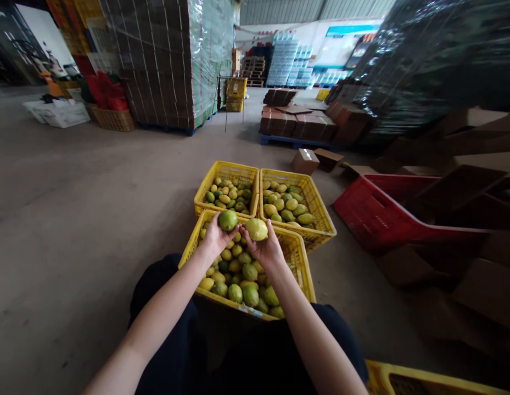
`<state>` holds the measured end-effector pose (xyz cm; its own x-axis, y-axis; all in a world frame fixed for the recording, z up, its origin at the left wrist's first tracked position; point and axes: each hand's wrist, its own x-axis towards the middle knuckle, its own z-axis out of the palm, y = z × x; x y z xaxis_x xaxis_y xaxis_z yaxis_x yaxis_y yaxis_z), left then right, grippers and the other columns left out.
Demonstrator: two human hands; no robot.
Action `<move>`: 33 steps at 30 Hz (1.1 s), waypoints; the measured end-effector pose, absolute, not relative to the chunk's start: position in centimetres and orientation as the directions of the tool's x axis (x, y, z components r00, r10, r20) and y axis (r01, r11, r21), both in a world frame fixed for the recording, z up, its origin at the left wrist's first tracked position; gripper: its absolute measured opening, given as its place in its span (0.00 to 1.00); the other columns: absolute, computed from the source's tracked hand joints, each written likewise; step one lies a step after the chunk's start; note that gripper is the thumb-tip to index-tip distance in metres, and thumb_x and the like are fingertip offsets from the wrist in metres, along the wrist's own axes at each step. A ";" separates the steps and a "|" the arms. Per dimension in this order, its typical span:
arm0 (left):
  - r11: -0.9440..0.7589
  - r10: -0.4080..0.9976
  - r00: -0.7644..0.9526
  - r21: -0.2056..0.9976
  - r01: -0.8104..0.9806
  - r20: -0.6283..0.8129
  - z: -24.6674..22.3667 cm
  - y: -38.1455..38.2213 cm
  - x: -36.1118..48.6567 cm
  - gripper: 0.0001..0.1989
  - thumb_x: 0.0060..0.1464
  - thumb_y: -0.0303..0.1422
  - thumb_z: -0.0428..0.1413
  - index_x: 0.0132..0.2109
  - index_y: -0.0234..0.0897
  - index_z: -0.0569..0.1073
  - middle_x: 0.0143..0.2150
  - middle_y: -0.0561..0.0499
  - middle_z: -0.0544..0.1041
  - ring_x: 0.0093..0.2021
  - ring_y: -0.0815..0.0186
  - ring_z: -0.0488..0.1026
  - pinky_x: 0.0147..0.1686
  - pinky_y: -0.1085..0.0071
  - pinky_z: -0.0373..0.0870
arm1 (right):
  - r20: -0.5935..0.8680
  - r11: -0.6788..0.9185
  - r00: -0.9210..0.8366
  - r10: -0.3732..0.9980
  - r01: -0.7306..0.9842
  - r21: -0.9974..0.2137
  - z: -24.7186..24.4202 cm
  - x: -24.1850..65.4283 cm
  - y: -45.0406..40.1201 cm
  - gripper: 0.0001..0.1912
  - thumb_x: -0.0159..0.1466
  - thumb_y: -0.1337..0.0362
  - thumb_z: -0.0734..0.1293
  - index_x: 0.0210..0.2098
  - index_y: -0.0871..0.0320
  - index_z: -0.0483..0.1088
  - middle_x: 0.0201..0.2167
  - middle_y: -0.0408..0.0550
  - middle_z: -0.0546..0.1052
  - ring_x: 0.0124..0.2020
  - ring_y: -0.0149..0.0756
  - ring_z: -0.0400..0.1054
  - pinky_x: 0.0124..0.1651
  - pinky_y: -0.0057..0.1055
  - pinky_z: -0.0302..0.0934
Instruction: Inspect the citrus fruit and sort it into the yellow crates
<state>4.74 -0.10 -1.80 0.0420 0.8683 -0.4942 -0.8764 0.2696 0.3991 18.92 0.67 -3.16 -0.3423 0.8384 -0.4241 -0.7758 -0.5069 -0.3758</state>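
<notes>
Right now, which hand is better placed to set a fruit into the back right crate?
Probably the right hand: it holds a yellow fruit and is nearer the back right crate. The left hand holds a green fruit farther from that crate.

Left arm [164, 315] and right arm [308, 329] are bare as far as they show, slim, tapering to the wrists. Left hand [214, 237] and right hand [268, 251] are bare too. Dark navy trousers [156, 281] cover rounded knees.
</notes>
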 end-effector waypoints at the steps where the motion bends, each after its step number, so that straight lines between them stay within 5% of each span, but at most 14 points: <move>1: 0.250 0.889 0.035 0.419 -0.873 -0.457 -1.7 -0.3 4.7 0.16 0.65 0.36 0.46 0.50 0.33 0.74 0.33 0.46 0.78 0.28 0.66 0.76 0.30 0.74 0.76 | -0.415 -0.507 -0.345 0.842 -0.770 -0.388 -3.2 18.9 0.6 0.13 0.68 0.55 0.63 0.40 0.58 0.71 0.27 0.49 0.81 0.29 0.37 0.78 0.29 0.30 0.75; 5: 0.194 0.948 0.034 0.490 -0.850 -0.315 -1.1 -0.9 4.6 0.12 0.60 0.33 0.50 0.46 0.37 0.75 0.39 0.46 0.80 0.30 0.65 0.77 0.31 0.70 0.76 | -0.354 -0.471 -0.336 0.873 -0.770 -0.430 -2.8 18.9 0.3 0.11 0.66 0.58 0.64 0.41 0.59 0.72 0.31 0.49 0.82 0.27 0.37 0.77 0.29 0.32 0.74; 11: 0.199 0.967 0.063 0.569 -0.798 -0.249 -0.8 -1.8 4.6 0.12 0.57 0.31 0.49 0.31 0.37 0.75 0.24 0.48 0.75 0.24 0.63 0.73 0.21 0.71 0.68 | -0.188 -0.412 -0.371 0.909 -0.747 -0.521 -2.4 19.1 -0.6 0.12 0.60 0.57 0.66 0.34 0.60 0.75 0.26 0.48 0.79 0.29 0.40 0.77 0.26 0.32 0.72; 15: 0.152 0.988 0.103 0.704 -0.694 -0.112 -0.9 -2.5 4.4 0.17 0.53 0.25 0.45 0.21 0.38 0.72 0.20 0.44 0.72 0.31 0.58 0.75 0.34 0.66 0.72 | -0.105 -0.375 -0.408 0.907 -0.669 -0.642 -3.0 19.6 -1.0 0.09 0.51 0.60 0.68 0.28 0.60 0.75 0.22 0.49 0.77 0.29 0.44 0.76 0.27 0.39 0.72; 19: 0.197 0.980 0.135 0.692 -0.695 -0.143 -0.6 -2.8 4.4 0.17 0.52 0.25 0.45 0.19 0.38 0.70 0.19 0.44 0.71 0.31 0.56 0.75 0.36 0.64 0.71 | -0.024 -0.314 -0.429 0.903 -0.620 -0.719 -3.1 19.8 -1.3 0.09 0.48 0.61 0.69 0.27 0.59 0.76 0.23 0.50 0.78 0.29 0.46 0.75 0.26 0.40 0.72; 26: 0.236 0.919 0.023 0.504 -0.831 -0.393 -1.0 -1.4 4.8 0.14 0.58 0.32 0.45 0.31 0.35 0.73 0.25 0.48 0.75 0.25 0.65 0.73 0.24 0.72 0.69 | -0.230 -0.372 -0.297 0.927 -0.809 -0.454 -2.4 18.7 -0.9 0.10 0.61 0.58 0.65 0.37 0.56 0.74 0.27 0.45 0.79 0.28 0.37 0.74 0.29 0.32 0.72; 30: 0.256 0.814 0.025 0.320 -0.912 -0.581 -2.2 -0.7 4.5 0.14 0.57 0.31 0.45 0.44 0.35 0.74 0.27 0.50 0.76 0.26 0.65 0.75 0.26 0.73 0.72 | -0.351 -0.377 -0.258 0.900 -0.865 -0.331 -3.3 18.5 -0.2 0.12 0.64 0.60 0.61 0.43 0.55 0.73 0.30 0.46 0.81 0.26 0.34 0.73 0.27 0.28 0.70; 33: 0.277 0.810 0.054 0.300 -0.913 -0.584 -2.7 -0.5 4.6 0.16 0.58 0.31 0.46 0.48 0.35 0.73 0.28 0.49 0.77 0.26 0.64 0.75 0.26 0.72 0.73 | -0.423 -0.398 -0.252 0.870 -0.866 -0.302 -3.7 18.2 0.0 0.14 0.65 0.60 0.59 0.43 0.55 0.74 0.29 0.47 0.81 0.26 0.35 0.74 0.26 0.29 0.71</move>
<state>4.59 -0.52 -2.70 0.0543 0.8100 -0.5839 -0.9127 0.2774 0.3000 18.25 -0.05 -3.69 -0.2522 0.8705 -0.4227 -0.8662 -0.3978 -0.3024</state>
